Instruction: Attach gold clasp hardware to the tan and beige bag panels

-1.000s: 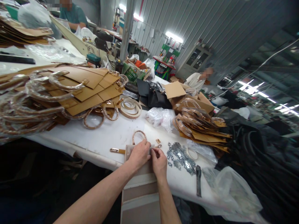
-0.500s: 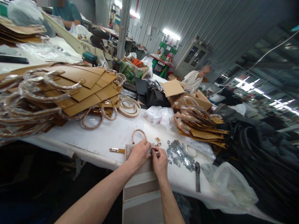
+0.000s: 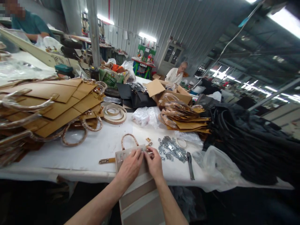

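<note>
An unfinished handbag piece [image 3: 137,204], its pale lining side up, lies over the table's front edge and hangs toward me. A rounded, plastic-wrapped handle [image 3: 129,136] sticks out from its far end. A brown strap with a metal clasp plate [image 3: 107,160] juts out at its left. My left hand [image 3: 131,164] rests on the far end, fingers bent and pressed together. Close beside it, my right hand [image 3: 154,162] pinches at the same corner. Whatever is between the fingertips is too small to make out. Gold-coloured fittings [image 3: 148,140] lie just beyond the right hand.
Right of my hands lie a heap of small metal plates [image 3: 172,148] and a dark hand tool [image 3: 190,165]. Tan bag pieces [image 3: 56,103] are stacked left, more [image 3: 187,120] at back right. Also there: a coiled strip [image 3: 114,113], plastic bag [image 3: 219,164], dark material [image 3: 236,147]. Two people sit beyond.
My view has swung to the right, so things appear further left. Both hands stay at the bag's far end, the fingertips slightly shifted.
</note>
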`<state>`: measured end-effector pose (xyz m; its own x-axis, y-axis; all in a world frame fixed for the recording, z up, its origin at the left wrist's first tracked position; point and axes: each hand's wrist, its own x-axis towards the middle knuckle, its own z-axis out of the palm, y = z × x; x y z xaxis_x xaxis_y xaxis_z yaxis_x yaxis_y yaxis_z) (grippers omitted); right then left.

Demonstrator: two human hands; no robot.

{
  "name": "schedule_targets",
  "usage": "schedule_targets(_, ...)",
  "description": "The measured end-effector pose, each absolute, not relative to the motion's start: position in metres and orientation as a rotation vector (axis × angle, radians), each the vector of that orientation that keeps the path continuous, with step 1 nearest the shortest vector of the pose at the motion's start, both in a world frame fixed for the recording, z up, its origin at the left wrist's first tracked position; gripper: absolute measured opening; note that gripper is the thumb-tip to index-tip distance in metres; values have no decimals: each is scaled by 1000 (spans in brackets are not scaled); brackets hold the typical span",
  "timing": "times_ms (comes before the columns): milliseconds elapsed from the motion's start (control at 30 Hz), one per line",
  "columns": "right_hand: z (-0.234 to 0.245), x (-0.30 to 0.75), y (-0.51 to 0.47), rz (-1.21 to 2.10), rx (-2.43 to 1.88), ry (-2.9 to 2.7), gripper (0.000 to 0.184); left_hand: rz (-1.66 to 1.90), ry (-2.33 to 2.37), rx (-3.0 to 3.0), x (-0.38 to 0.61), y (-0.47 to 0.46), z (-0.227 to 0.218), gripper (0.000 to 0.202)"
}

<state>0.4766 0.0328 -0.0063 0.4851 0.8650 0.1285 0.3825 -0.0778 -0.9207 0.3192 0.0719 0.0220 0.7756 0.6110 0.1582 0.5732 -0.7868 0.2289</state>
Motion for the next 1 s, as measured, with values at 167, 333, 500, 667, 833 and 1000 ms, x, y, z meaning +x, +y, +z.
schedule_targets(167,11,541,8,293,-1740,-814,58,226,881,2842,317,87,32,27)
schedule_targets(333,7,657,-35,-214,-2085,-741,72,233,719,2847,309,112,35,20)
schedule_targets(500,-21,720,-69,-88,-2560,-935,59,232,696,2854,306,116,34,28)
schedule_targets(667,-16,718,-68,-22,-2547,-805,33,222,719,2875,309,113,34,27)
schedule_targets(833,24,666,-38,245,-1759,-461,47,283,706,2868,310,116,29,26)
schedule_targets(1000,59,557,22,781,-993,-416,37,340,704,2879,311,117,22,29)
